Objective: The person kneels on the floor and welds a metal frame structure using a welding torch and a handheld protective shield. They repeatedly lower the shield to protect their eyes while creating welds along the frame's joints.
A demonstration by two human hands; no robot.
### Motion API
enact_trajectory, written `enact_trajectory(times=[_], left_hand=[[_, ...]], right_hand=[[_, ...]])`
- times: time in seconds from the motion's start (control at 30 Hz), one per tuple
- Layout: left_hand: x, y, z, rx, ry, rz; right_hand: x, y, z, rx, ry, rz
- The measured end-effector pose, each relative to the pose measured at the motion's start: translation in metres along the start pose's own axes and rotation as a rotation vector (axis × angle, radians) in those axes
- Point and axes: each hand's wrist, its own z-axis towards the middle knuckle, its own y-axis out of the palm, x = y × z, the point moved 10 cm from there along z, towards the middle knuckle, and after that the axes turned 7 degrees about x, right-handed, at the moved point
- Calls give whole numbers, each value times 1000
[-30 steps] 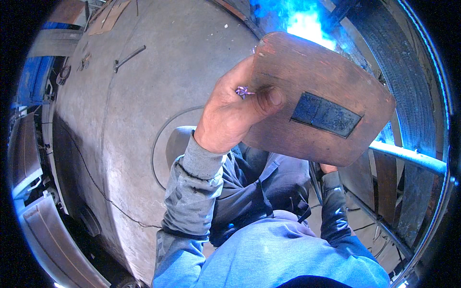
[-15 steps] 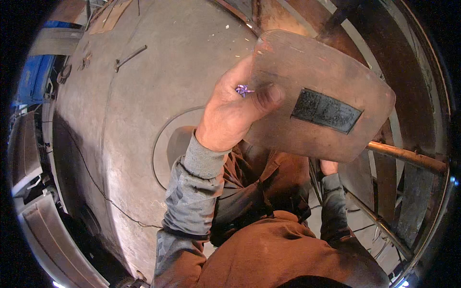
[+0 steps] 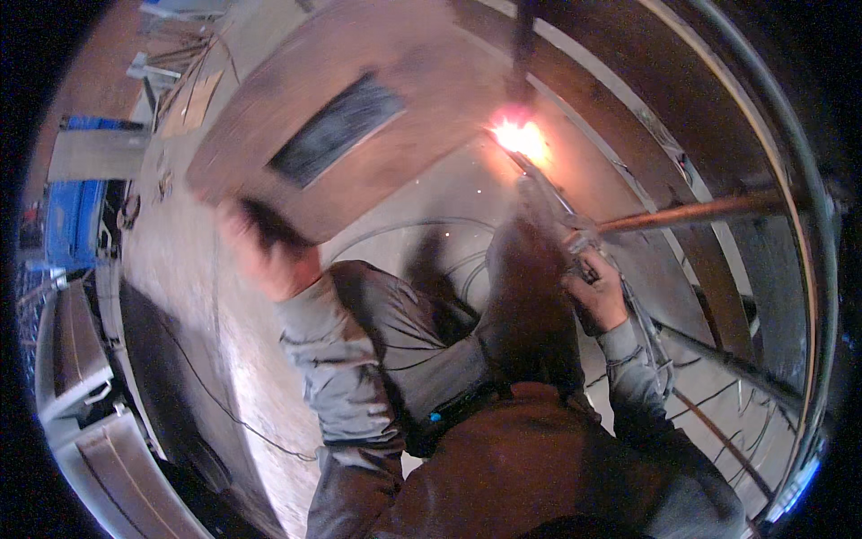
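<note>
My left hand (image 3: pixel 274 251), blurred by motion, grips the brown rectangular welding shield (image 3: pixel 413 153) with its dark window (image 3: pixel 332 126), raised at the upper left and middle. At the right, my right hand (image 3: pixel 593 292) is closed on an electrode holder (image 3: pixel 579 238), whose long tip points up to a bright, glowing spot (image 3: pixel 521 135) on the metalwork. The holder lies just beside a horizontal pipe (image 3: pixel 691 211). My bent legs are below, between my hands, and the right knee is close to the holder.
Curved steel panels and bars (image 3: pixel 736 126) form a frame along the right. Cables (image 3: pixel 215 386) run over the concrete floor (image 3: pixel 189 323). At the left stand grey metal pieces (image 3: pixel 76 341) and blue objects (image 3: pixel 76 220); a brown cardboard sheet (image 3: pixel 202 99) lies at the upper left.
The shield has swung left, away from in front of the work and my right hand, uncovering the holder and glowing spot. The blue arc glare is gone, and the view has shifted slightly.
</note>
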Motion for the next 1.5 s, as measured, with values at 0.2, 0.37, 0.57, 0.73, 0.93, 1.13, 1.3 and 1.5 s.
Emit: enact_trajectory(times=[0.2,0.37,0.57,0.73,0.93,1.13,1.3,1.5], left_hand=[[42,-54,-10,-176,-172,-52],[15,-13,-102,-765,-668,-294],[-67,-61,-228,-180,-1134,337],[-82,-55,-235,-435,-1008,544],[-76,7,-231,-596,-968,490],[-85,21,-233,-538,-1017,462],[-85,23,-194,-498,-821,317],[-39,13,-131,-439,-727,375]], right_hand=[[-81,30,-25,-101,-174,489],[-131,63,-29,-230,-321,289],[-175,97,-44,-429,-118,709],[-196,96,-35,-116,-488,487],[-190,103,-26,-313,-412,285],[-146,49,-64,-287,-439,87],[46,-50,-92,3,73,-140],[251,-2,-106,-171,462,-549]])
